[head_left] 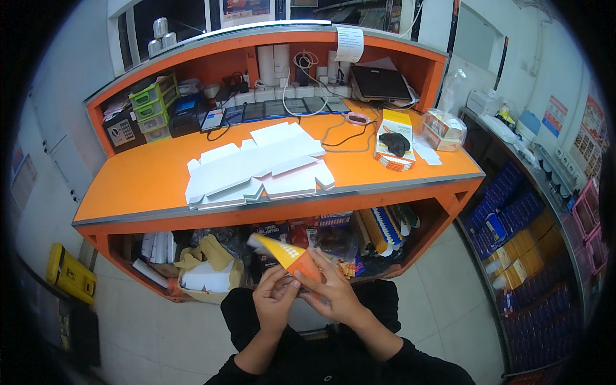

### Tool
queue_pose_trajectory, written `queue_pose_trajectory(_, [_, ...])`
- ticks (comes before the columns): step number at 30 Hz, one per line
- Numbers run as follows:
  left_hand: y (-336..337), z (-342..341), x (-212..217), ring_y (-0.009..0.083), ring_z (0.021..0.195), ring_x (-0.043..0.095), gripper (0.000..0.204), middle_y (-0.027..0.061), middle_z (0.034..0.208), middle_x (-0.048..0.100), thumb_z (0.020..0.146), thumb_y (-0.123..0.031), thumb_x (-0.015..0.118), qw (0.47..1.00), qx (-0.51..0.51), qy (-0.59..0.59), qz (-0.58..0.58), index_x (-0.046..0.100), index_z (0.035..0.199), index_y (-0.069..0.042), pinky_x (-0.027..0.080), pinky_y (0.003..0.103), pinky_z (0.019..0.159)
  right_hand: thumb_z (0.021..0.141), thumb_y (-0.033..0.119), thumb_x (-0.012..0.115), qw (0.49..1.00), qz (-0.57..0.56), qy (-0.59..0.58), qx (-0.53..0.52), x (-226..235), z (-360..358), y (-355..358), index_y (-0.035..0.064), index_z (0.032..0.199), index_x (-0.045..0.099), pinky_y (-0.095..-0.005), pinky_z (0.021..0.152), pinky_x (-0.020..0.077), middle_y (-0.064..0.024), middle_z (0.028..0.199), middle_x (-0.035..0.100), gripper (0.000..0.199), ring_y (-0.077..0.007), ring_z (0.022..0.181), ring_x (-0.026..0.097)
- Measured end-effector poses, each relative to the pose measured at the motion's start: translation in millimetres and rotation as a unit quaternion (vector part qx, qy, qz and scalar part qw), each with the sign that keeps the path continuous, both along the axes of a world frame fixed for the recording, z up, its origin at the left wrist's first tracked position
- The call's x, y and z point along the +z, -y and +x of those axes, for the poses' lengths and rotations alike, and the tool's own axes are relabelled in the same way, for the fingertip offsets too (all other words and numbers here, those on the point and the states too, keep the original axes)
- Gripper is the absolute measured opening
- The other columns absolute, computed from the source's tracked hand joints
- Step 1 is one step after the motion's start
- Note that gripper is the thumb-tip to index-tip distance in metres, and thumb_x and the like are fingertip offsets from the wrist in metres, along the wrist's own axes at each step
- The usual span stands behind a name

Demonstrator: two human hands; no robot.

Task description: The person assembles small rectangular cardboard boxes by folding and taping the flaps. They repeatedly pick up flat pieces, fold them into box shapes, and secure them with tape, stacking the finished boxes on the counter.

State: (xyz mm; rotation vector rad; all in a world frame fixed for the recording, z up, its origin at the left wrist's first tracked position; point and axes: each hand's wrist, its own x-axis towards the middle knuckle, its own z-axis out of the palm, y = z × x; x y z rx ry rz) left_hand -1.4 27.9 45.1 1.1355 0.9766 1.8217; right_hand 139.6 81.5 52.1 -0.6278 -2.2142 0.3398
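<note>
Drawers (pixel 153 106) in lime green stand toward the left end of the orange bench (pixel 122 183). Rightward, I see flattened white cartons (pixel 256 163) piled near its front edge. Below these, from my remote view, the left hand (pixel 274 300) has its grip pinching an orange-and-yellow carton (pixel 298 259), held up before the bench; the right hand (pixel 336 292) grasps its other side. Farther right, a black object (pixel 394 144) rests on a yellow-and-orange box stack (pixel 398 118).
</note>
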Motion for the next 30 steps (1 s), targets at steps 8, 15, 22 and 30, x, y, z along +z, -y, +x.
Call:
queue_pose_trajectory(8, [-3.2,13.0,-10.6,0.0314,0.122,0.039,0.072,0.0135,0.130,0.044,0.059,-0.022,0.079,0.821,0.091,-0.564,0.019,0.049,0.123,-0.006,0.028,0.044,0.100,0.096,0.014,0.040,0.816,-0.454,-0.357,0.001,-26.0,-7.1,7.6,-0.0020,0.130,0.043,-0.0265,0.093,0.0379,-0.0107,0.118,0.053,0.038,-0.0149,0.108,0.048])
queue_pose_trajectory(15, [-5.2,13.6,-33.3,0.0247,0.079,0.061,0.028,0.0113,0.090,0.063,0.072,0.003,0.064,0.909,0.152,-0.382,0.069,0.066,0.099,-0.001,0.048,0.032,0.072,0.092,0.013,0.052,0.890,-0.367,-0.271,-0.017,-11.8,9.9,4.2,-0.0023,0.108,0.061,-0.0265,0.076,0.0447,-0.0065,0.087,0.063,0.024,-0.0130,0.082,0.057])
queue_pose_trajectory(22, [-1.9,8.9,-27.8,0.0155,0.088,0.057,0.018,0.0104,0.098,0.060,0.081,0.001,0.062,0.995,0.003,-0.045,-0.086,0.065,0.098,0.006,0.045,0.025,0.078,0.071,0.001,0.072,0.957,-0.243,-0.151,-0.044,-8.7,7.9,7.4,-0.0001,0.080,0.068,-0.0265,0.064,0.0480,-0.0094,0.081,0.062,0.011,-0.0172,0.071,0.060])
queue_pose_trajectory(30, [1.7,6.3,-24.0,0.0162,0.095,0.056,0.018,0.0111,0.101,0.058,0.083,0.001,0.062,0.995,-0.015,-0.083,-0.049,0.064,0.100,0.006,0.044,0.025,0.083,0.075,0.001,0.069,0.973,-0.165,-0.159,-0.038,-10.9,3.5,9.0,-0.0023,0.088,0.066,-0.0257,0.064,0.0504,-0.0083,0.085,0.061,0.014,-0.0163,0.075,0.061])
